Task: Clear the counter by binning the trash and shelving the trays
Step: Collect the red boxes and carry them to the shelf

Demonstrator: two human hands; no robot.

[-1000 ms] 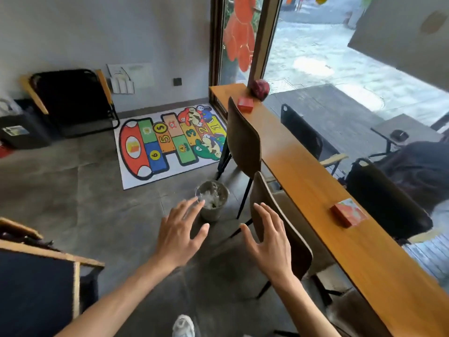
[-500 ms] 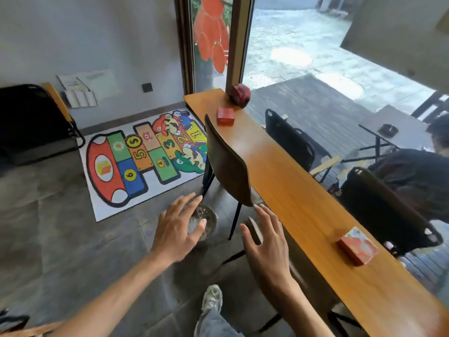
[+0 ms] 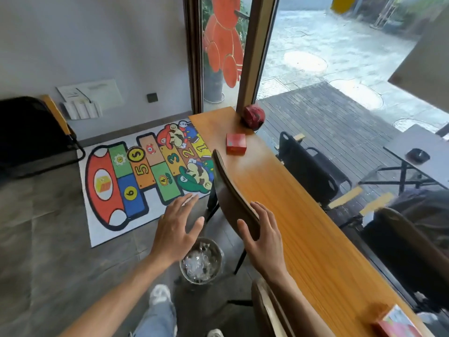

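A long wooden counter point(image 3: 286, 205) runs along the window. On it lie a red box point(image 3: 236, 144) at the far end, a dark red crumpled lump point(image 3: 252, 116) against the window post, and a red printed box point(image 3: 398, 323) at the near right. A small metal bin point(image 3: 201, 262) with clear plastic trash inside stands on the floor below my hands. My left hand point(image 3: 176, 228) hovers open above the bin's left side. My right hand point(image 3: 263, 235) is open, fingers spread, just in front of a brown chair back point(image 3: 233, 198). Both hands hold nothing.
A second brown chair point(image 3: 269, 310) stands near my right forearm. A colourful hopscotch mat point(image 3: 145, 176) lies on the grey floor. A black folding chair point(image 3: 31, 135) stands at the left wall. Outside the glass are black chairs and a grey table point(image 3: 422, 152).
I have walked forward along the counter; the bin now sits close beneath my hands and the far red box is nearer. Both hands stay open and empty.
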